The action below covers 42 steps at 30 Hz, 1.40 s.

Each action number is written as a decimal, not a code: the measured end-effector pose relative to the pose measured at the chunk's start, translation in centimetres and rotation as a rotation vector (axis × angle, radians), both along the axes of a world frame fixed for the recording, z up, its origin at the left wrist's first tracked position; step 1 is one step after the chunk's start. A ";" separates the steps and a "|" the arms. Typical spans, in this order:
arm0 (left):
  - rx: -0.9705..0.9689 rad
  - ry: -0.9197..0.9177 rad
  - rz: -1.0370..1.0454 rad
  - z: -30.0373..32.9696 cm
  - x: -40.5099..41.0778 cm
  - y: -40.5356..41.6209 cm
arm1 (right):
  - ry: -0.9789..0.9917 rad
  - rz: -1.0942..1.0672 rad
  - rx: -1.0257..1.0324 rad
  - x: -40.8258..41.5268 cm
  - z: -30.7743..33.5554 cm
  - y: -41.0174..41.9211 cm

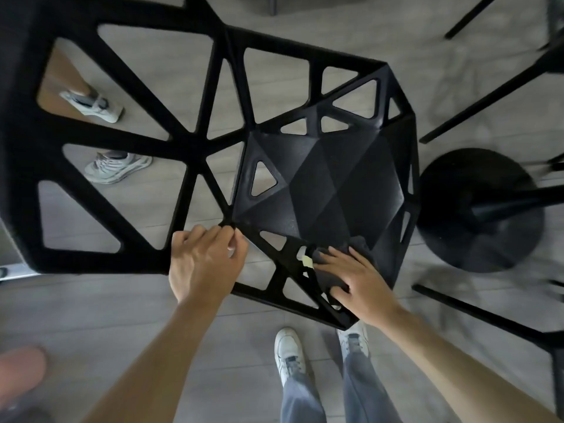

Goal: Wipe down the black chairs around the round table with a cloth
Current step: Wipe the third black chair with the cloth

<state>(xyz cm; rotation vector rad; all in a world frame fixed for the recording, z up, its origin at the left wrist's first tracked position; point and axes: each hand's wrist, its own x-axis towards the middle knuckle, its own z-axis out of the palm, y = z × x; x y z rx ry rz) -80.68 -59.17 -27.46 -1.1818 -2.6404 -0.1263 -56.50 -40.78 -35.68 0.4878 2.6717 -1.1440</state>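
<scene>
While left hand [204, 261] grips chair [329, 184] edge, right hand [354, 279] flat on half-hidden cloth [363, 248].

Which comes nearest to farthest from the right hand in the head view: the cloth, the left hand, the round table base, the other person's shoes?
From the right hand:
1. Dark cloth, directly under its fingers on the chair seat.
2. Left hand, beside it, gripping the chair frame.
3. Round table base, up and to the right.
4. Other person's shoes, far left, seen through the chair back.

The chair's backrest [24, 148] runs off the left edge, and a blurred pinkish shape [21, 370], perhaps a finger, fills the corner.
</scene>
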 end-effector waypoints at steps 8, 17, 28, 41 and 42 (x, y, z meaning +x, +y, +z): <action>0.020 -0.003 -0.018 -0.1 -0.2 -0.1 | -0.003 -0.118 0.034 -8.3 -0.9 -4.1; 0.013 -0.022 -0.026 -0.2 -0.1 -0.3 | -0.012 -0.142 -0.061 -8.4 -1.2 -3.9; 0.063 -0.231 0.196 -0.2 4.7 2.6 | 0.070 -0.643 -0.115 4.2 4.6 -9.9; -0.115 -0.072 -0.105 -2.9 10.2 2.4 | 0.071 -0.325 0.105 -0.7 0.1 -3.0; -0.115 -0.070 -0.102 -2.9 10.2 2.4 | 0.081 -0.384 0.091 -0.2 0.4 -3.6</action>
